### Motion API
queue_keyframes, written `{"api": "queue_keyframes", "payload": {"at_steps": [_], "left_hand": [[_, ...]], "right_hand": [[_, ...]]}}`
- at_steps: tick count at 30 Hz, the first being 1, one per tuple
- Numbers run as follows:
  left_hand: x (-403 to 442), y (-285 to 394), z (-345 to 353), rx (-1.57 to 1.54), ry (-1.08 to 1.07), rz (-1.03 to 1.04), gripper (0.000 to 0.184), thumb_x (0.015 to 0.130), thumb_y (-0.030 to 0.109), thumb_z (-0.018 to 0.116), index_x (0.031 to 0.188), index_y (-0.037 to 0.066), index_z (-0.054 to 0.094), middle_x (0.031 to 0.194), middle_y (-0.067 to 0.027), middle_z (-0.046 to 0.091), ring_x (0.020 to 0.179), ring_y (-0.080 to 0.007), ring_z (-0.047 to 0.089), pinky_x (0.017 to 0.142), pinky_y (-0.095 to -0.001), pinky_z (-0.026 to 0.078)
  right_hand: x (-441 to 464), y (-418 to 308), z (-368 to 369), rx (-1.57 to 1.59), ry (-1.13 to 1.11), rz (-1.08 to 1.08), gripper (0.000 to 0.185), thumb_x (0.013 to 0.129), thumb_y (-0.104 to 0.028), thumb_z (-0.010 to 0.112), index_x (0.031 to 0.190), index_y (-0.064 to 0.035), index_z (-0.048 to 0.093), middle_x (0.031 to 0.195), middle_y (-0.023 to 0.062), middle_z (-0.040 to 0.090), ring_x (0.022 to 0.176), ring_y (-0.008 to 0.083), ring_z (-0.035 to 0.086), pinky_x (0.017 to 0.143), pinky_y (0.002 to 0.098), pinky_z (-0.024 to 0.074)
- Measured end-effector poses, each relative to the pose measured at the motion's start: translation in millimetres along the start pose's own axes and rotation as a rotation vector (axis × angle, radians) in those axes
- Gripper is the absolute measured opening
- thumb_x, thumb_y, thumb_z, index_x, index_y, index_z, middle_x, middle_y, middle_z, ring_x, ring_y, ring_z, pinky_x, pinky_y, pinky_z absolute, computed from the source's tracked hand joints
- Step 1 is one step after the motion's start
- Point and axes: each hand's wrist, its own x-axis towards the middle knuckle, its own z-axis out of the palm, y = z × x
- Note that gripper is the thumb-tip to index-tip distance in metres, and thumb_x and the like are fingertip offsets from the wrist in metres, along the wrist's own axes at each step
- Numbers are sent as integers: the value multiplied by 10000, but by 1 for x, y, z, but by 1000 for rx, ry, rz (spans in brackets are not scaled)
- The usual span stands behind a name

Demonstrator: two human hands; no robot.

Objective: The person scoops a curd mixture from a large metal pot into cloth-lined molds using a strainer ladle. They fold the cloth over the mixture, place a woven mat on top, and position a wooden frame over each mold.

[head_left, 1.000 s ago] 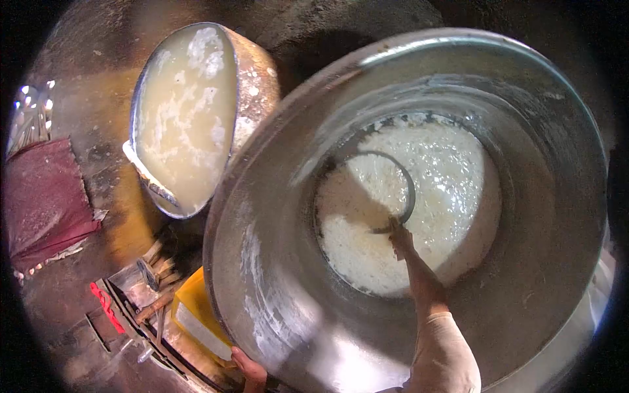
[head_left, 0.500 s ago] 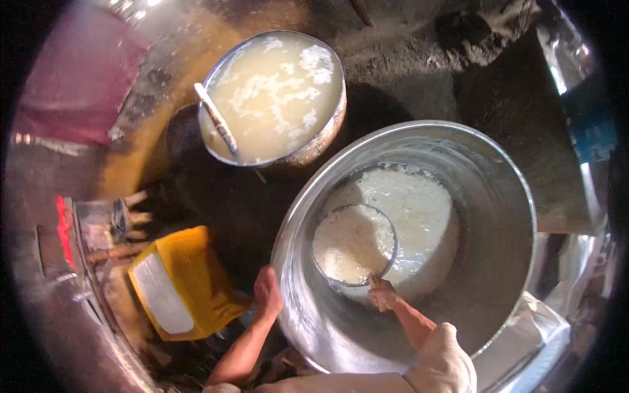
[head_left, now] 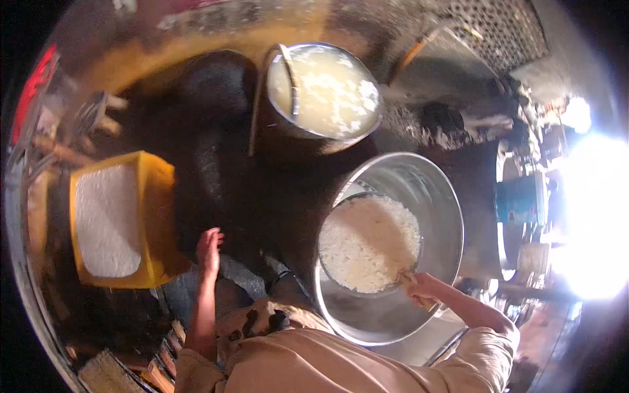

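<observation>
Gripping heaped scoop (head_left: pixel 430 304), right hand (head_left: pixel 424 288) over vat (head_left: pixel 440 223), left hand (head_left: pixel 209 250) near container (head_left: pixel 157 219)

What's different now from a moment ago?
The scoop has come up out of the pot's bottom, full of white lumps. The left hand has moved left, away from the pot's edge. The right hand still grips the scoop, and the stick is still in the other pot.
</observation>
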Motion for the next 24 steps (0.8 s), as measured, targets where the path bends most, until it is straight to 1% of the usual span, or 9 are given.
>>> {"api": "queue_keyframes", "payload": {"at_steps": [3,7,9,11,15,17,19,21,24], "left_hand": [[-35,-23,-112,-71,288,-135,353,881,364,434,1073,90,546,934,-31,593,811,-122,538,695,-273,414],[-80,-63,-252,-305,524,-199,328,845,316,482,1082,96,540,902,-10,605,773,-102,554,663,-271,416],[-91,-85,-304,-372,584,-53,285,817,246,507,1045,84,563,864,-10,614,735,-101,572,603,-250,422],[-105,-85,-348,-399,648,-120,283,820,254,518,1039,82,566,900,-17,618,738,-116,573,621,-254,429],[-123,-44,-384,-470,754,-257,280,838,280,525,1024,75,564,922,-12,608,777,-112,561,661,-260,424],[-133,-45,-396,-491,793,-263,286,851,294,514,1020,69,561,930,-13,606,791,-110,555,682,-261,421],[-145,-57,-404,-462,826,-266,283,866,292,497,1018,60,556,927,-24,606,800,-117,554,699,-264,420],[-159,-61,-408,-472,860,-289,278,878,282,484,1018,52,552,923,-36,605,811,-124,553,715,-267,421],[-175,-67,-404,-528,914,-356,267,890,262,472,1024,43,546,922,-51,602,826,-130,554,726,-270,427]], "right_hand": [[-13,-39,32,7,-16,-9,142,707,-46,620,816,-30,529,551,44,489,444,134,492,398,303,416],[-34,-159,139,4,-36,-83,159,710,-44,632,825,-38,523,579,39,484,450,131,483,397,307,415],[-18,-214,198,-2,-57,-141,168,718,-53,636,836,-41,517,595,33,480,455,126,473,401,307,409],[16,-263,264,110,-204,-64,516,744,-2,599,1218,-137,445,639,23,471,473,138,460,412,298,402],[84,-356,413,250,-590,-224,329,759,-54,595,1074,-102,510,637,21,480,479,137,460,416,294,383],[188,-353,500,142,-488,-661,193,737,-114,619,909,-63,548,640,29,506,489,130,478,419,296,382],[184,-404,576,-156,-386,-563,176,722,-175,644,818,-52,563,638,37,518,508,137,498,436,302,390],[239,-421,645,-187,-591,-392,211,714,-212,669,819,-58,569,638,50,532,522,150,513,456,314,417],[282,-434,726,92,-698,-280,339,713,-270,686,926,-32,575,708,81,571,589,181,548,527,325,465]]}}
